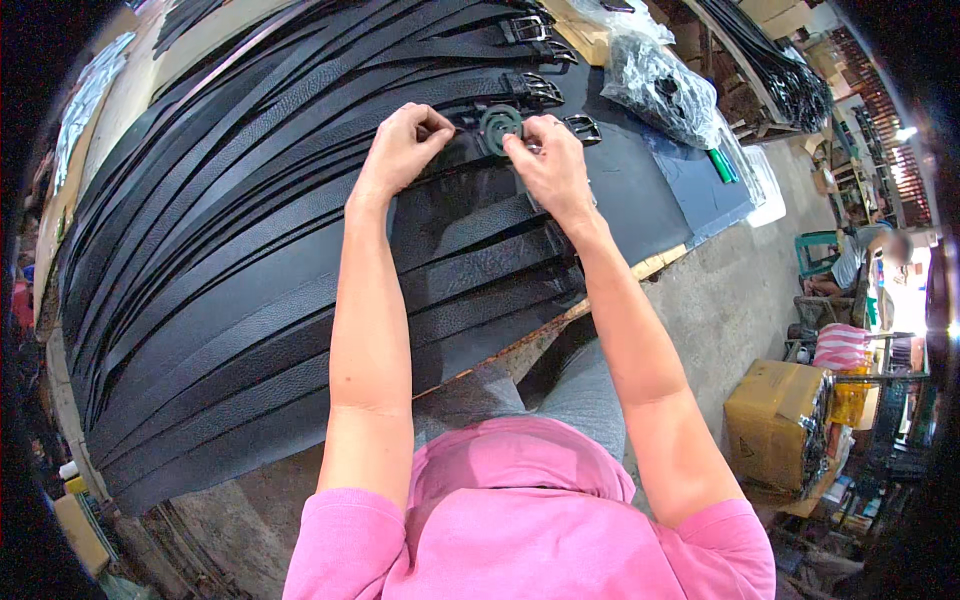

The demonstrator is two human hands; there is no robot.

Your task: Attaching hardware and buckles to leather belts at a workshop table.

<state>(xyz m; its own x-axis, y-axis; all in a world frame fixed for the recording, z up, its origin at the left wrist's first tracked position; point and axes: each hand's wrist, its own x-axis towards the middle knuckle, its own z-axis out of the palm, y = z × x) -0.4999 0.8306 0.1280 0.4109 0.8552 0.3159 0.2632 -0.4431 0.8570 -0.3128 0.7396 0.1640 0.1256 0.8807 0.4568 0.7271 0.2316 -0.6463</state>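
Note:
Black leather belts [300,215] lie side by side across the table, their metal buckles [541,90] at the right end. Over the belts, my right hand [553,165] grips a round, dark green ring-shaped roll [499,128] by its right edge, thumb and fingers bent in. It resembles a roll of tape, but its exact kind is unclear. Just left of the roll is my left hand [405,152], thumb and fingertips pinched together. Whatever sits in that pinch is too small to make out. One more buckle [583,129] shows right behind my right hand.
A clear plastic bag [660,88] with dark pieces lies at the table's far right, beside a green cylinder [722,166]. Farther right, a cardboard box [778,425] stands on the floor. A person [865,265] sits in the background near a green stool [817,255].

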